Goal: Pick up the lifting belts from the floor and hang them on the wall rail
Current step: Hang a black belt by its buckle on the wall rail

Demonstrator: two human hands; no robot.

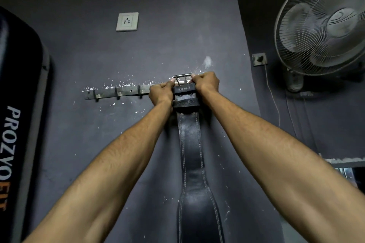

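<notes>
A black leather lifting belt [190, 150] hangs straight down against the dark wall, its metal buckle [182, 79] at the top, level with the right end of the wall rail [118, 92]. My left hand [161, 92] grips the belt's top at the buckle's left side. My right hand [205, 83] grips the same top end from the right. The rail is a grey metal strip with three bare hooks showing to the left of my hands; its right end is hidden behind my hands and the belt.
A wall fan [324, 23] juts out at the upper right, its cord running down the wall. A white socket [127, 21] sits above the rail. A black punching bag [17, 124] with white lettering hangs at the left edge.
</notes>
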